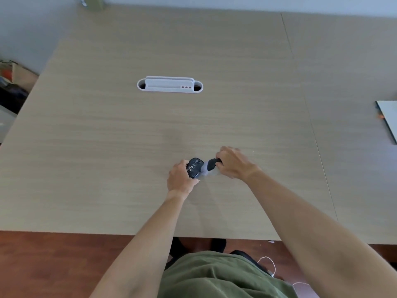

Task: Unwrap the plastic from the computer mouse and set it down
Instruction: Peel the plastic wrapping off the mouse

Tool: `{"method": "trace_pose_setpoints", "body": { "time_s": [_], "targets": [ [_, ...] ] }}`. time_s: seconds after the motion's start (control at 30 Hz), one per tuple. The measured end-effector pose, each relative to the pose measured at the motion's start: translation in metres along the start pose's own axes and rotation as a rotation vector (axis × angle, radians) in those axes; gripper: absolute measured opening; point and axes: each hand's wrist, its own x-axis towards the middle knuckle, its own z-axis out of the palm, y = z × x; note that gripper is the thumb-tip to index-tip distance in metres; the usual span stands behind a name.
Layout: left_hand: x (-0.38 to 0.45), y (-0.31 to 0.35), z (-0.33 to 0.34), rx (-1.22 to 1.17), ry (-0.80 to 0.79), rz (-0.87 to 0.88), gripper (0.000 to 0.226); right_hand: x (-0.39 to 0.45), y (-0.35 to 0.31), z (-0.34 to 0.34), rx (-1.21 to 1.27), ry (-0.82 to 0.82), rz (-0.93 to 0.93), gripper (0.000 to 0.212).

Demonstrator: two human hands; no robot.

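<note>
So this looks like mid-unwrap: the left hand [181,177] is curled around the near end of the small black computer mouse [195,167], gripping it just above the pale wood-grain desk [129,136], though I can't tell if the mouse is touching the top or held a bit clear of it. Right beside it, the right hand [233,164] is closed with its fingers pinching the far end of the thin, cloudy see-through plastic wrap [208,167], which bunches up between the two hands. There's a dark bit showing inside the wrap next to the right fingers, too blurry to say what it is. My read is the plastic is partly off but not free yet, since it hasn't come away from the mouse on the right side. The next move probably needs the left hand to hold firm while the right one draws the wrap away from it, then the mouse gets set down on the bare desk in front of the hands. Count-wise: one mouse, one piece of plastic, two hands. Well beyond the hands sits one white oval plastic cable grommet [169,85], and far off to the right of the right hand is one flat grey-edged board [389,119] at the frame edge.
</note>
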Motion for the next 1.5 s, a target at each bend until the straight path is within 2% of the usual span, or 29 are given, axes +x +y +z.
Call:
{"method": "trace_pose_setpoints", "body": {
  "time_s": [0.07, 0.17, 0.3, 0.47, 0.57, 0.67, 0.8, 0.97, 1.03, 1.2, 1.33, 1.5],
  "targets": [
    [0.000, 0.000, 0.000, -0.005, 0.004, 0.003, 0.061, 0.006, -0.009, -0.003, 0.057, 0.036, -0.029, 0.019],
    [-0.002, 0.001, -0.001, -0.021, 0.011, -0.001, 0.057, 0.013, -0.025, -0.002, 0.116, -0.013, -0.080, 0.017],
    [-0.002, 0.002, -0.004, -0.021, 0.012, -0.005, 0.063, 0.010, -0.024, 0.004, 0.020, -0.052, -0.076, 0.017],
    [-0.003, 0.000, -0.004, -0.031, 0.027, 0.021, 0.057, 0.000, 0.003, 0.005, -0.155, -0.063, 0.001, 0.017],
    [-0.006, 0.000, -0.001, -0.045, 0.055, 0.036, 0.053, 0.001, -0.002, 0.000, -0.011, -0.010, -0.003, 0.021],
    [-0.007, 0.000, -0.001, -0.079, 0.068, 0.024, 0.051, 0.010, -0.023, 0.000, 0.089, -0.048, -0.039, 0.018],
    [-0.007, -0.002, -0.006, -0.079, 0.040, 0.033, 0.051, 0.013, -0.031, 0.005, -0.011, -0.060, -0.079, 0.019],
    [-0.004, -0.012, -0.012, -0.025, 0.019, 0.077, 0.046, 0.004, -0.007, 0.007, -0.239, -0.072, -0.004, 0.021],
    [-0.004, -0.013, -0.014, -0.021, -0.001, 0.074, 0.048, 0.005, -0.006, 0.005, -0.237, -0.045, 0.008, 0.022],
    [-0.001, -0.009, -0.020, 0.020, -0.065, 0.083, 0.052, 0.017, -0.028, 0.003, -0.035, 0.000, -0.044, 0.025],
    [0.001, -0.007, -0.024, 0.091, -0.114, 0.101, 0.063, 0.016, -0.031, 0.009, -0.139, -0.040, -0.063, 0.025],
    [0.001, -0.005, -0.029, 0.103, -0.126, 0.113, 0.065, 0.003, -0.002, 0.009, -0.334, -0.094, 0.023, 0.020]
  ]
}}
